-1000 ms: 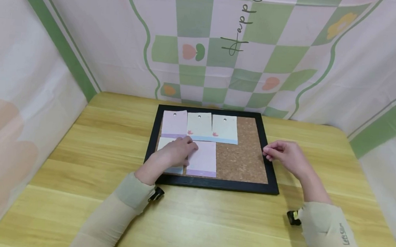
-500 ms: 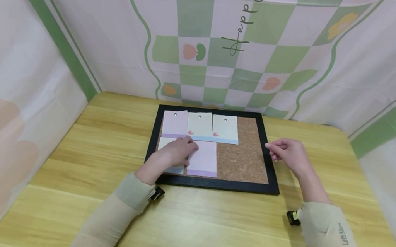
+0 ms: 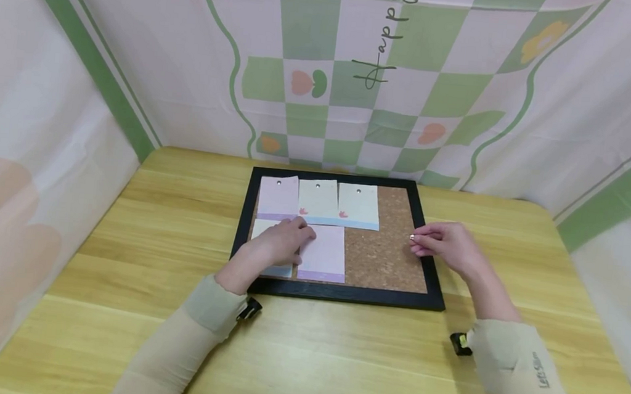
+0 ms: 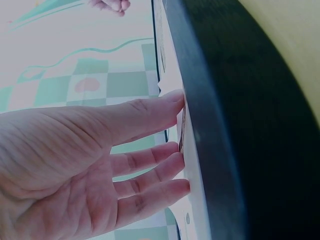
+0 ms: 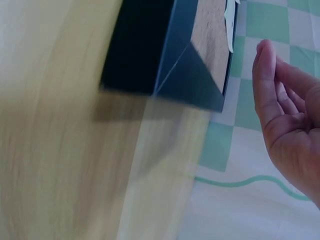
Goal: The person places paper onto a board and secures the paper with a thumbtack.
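My left hand [image 3: 281,244] rests with its fingertips on a pale purple note [image 3: 324,253] in the lower row of the corkboard [image 3: 385,258]. Under that hand lies a cream note [image 3: 262,225], partly hidden. In the left wrist view the thumb and fingers [image 4: 150,195] reach the board's surface, spread apart. Over the board's right side, my right hand [image 3: 448,244] pinches a small shiny thumbtack [image 3: 412,237] between thumb and forefinger. The right wrist view shows the thumb and fingertips [image 5: 265,55] together; the tack cannot be made out there.
Along the board's top hang a purple note [image 3: 278,200], a cream note [image 3: 317,198] and another cream note [image 3: 358,206], each with a tack. A raised black frame [image 3: 347,294] borders the cork. The board lies on a wooden table [image 3: 303,357] before a patterned curtain [image 3: 349,125].
My right hand has moved left from beyond the frame to over the cork, and the tack now shows at its fingertips. The left hand has stayed in place.
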Available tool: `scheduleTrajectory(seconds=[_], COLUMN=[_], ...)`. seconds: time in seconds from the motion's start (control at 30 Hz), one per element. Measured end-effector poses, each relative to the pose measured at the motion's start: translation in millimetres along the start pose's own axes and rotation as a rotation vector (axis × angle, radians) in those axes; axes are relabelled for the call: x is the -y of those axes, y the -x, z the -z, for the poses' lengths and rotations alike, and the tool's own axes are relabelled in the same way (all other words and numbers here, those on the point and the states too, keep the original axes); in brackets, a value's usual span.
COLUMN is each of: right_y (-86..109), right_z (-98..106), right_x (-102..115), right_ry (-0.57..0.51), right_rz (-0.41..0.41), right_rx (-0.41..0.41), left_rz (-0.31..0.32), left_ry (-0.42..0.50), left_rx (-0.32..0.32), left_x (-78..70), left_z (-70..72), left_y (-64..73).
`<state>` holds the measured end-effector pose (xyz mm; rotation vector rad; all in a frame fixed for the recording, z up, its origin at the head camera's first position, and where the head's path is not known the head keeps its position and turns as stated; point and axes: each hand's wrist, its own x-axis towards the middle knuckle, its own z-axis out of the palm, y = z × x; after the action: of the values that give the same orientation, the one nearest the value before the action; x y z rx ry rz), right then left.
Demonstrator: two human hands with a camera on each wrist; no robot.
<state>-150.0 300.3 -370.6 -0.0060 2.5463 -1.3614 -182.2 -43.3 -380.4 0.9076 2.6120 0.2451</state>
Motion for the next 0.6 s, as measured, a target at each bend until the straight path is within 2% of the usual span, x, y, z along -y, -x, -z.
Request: scheduleTrajectory(seconds=[0.23, 0.47, 0.6], right_y=[-4.8, -11.8, -18.9], right_z=[-14, -28, -38], right_x=[13, 20, 24], right_ry=[0.039, 0.208, 0.264], right_rz=[0.034, 0.058, 0.092], right_rx=[-0.014, -0.061, -0.071], left_rz=[-0.005, 0.007, 0.022], left_ry=[0.007, 0.004, -0.001], left_rx=[-0.008, -0.014, -0.013], left_x=[-1.6, -2.2, -3.4], left_z=[0.7, 0.3, 1.1], left_y=[2.0, 1.0, 0.7])
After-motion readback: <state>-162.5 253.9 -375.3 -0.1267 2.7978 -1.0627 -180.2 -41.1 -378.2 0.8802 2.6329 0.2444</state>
